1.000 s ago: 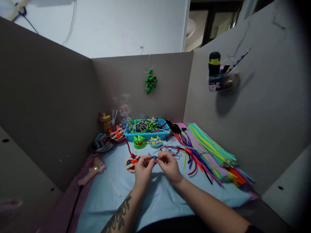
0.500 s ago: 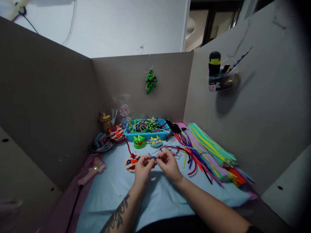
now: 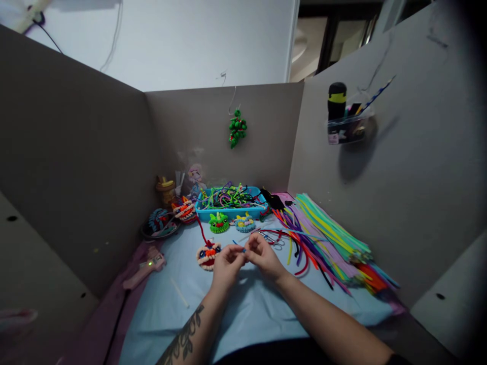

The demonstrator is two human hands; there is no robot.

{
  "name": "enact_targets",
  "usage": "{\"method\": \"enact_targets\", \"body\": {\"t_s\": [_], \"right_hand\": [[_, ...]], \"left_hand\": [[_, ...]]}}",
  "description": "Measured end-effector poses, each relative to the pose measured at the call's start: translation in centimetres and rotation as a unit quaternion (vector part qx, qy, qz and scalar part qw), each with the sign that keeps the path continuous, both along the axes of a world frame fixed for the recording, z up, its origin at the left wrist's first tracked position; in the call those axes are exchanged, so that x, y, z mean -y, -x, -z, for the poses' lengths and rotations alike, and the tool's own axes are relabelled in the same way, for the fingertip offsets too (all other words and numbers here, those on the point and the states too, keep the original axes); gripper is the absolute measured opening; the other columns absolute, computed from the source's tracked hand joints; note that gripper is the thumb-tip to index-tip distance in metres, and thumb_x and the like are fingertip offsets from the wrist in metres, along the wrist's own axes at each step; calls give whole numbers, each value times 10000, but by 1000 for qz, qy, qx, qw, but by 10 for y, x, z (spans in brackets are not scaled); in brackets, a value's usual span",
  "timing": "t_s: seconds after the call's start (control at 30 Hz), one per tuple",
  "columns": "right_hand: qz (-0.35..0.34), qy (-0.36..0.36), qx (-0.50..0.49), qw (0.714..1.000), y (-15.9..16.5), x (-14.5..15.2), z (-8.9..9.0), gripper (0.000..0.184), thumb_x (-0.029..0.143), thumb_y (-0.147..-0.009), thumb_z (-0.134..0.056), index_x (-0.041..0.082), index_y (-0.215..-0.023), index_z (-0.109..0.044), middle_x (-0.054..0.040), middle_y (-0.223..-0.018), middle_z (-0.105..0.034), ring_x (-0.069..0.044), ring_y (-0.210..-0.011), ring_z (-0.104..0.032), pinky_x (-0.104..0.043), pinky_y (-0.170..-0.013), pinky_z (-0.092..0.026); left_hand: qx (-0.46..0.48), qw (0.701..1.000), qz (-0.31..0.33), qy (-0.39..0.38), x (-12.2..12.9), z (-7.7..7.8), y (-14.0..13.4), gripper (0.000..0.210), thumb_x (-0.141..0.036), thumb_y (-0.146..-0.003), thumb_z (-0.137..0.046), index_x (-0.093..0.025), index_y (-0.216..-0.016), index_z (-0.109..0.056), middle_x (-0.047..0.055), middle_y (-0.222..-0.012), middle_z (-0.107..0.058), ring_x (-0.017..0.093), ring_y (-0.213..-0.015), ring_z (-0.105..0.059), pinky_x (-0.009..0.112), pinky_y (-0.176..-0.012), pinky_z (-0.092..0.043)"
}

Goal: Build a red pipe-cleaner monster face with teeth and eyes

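Observation:
Both hands meet above the middle of the blue cloth. My left hand [image 3: 227, 263] pinches a short blue pipe cleaner [image 3: 238, 245], whose end sticks up between the fingers. My right hand [image 3: 263, 256] closes on the same piece from the other side, and most of it is hidden by the fingertips. Just left of my left hand lies a cream and orange lion-face piece [image 3: 207, 256] with blue eyes and a dark red stem. Behind my hands sit a green horned face [image 3: 218, 222] and a light blue and yellow one [image 3: 244, 222]. Scissors [image 3: 279, 243] lie beyond my right hand.
A blue tray [image 3: 211, 214] of tangled pipe cleaner scraps stands at the back. Bundles of long pipe cleaners [image 3: 327, 230] spread along the right. To the left are a pink glue gun [image 3: 144, 269], a white glue stick [image 3: 180, 293] and a dark bowl [image 3: 160, 233]. Grey panels enclose three sides.
The fingertips have drawn closer together around the blue piece. Its small rounded blue part is now covered, and a straight end shows. My left hand has shifted slightly right.

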State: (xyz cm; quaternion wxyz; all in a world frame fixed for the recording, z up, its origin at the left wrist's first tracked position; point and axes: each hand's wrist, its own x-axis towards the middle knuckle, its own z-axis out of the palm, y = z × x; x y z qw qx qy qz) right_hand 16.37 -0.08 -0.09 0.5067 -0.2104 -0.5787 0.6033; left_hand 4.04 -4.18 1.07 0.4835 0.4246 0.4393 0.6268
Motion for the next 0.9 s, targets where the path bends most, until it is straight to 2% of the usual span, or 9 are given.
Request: {"method": "enact_targets", "body": {"t_s": [0.3,0.53,0.7,0.8,0.9], "right_hand": [[35,0,-10,999,3,3,-8,291,138,-589,-568,222,-797,-382,67,-663,-438,-86,-574,-412,-202,-548,-338],[27,43,-39,998,4,3,-6,333,112,-500,-468,224,-795,-359,60,-665,-432,-84,-530,-357,-191,-469,-268],[30,48,-38,998,7,4,-6,324,114,-488,-444,226,-779,-356,57,-652,-424,-93,-534,-365,-195,-464,-274],[34,64,-49,996,9,3,-5,321,114,-484,-462,224,-768,-360,44,-691,-443,-94,-544,-378,-193,-446,-265],[23,90,-58,994,9,3,-5,313,113,-488,-512,216,-751,-377,34,-748,-462,-83,-550,-390,-184,-428,-237]], "left_hand": [[-67,996,-41,-33,0,3,0,189,-265,-611,-708,-129,-721,-637,25,-636,-649,114,-574,-578,220,-575,-452],[-131,986,-65,-81,4,5,-4,141,-278,-684,-654,-148,-737,-656,30,-666,-665,140,-617,-595,238,-605,-457],[-171,976,-83,-103,6,5,-4,131,-286,-702,-640,-162,-733,-666,24,-658,-664,142,-605,-594,238,-589,-458],[-167,977,-85,-101,5,6,-3,143,-290,-706,-641,-155,-746,-663,31,-671,-669,146,-615,-606,245,-601,-469],[-117,986,-82,-81,1,6,-1,166,-290,-691,-657,-144,-767,-651,41,-686,-673,154,-642,-626,249,-617,-480]]}}
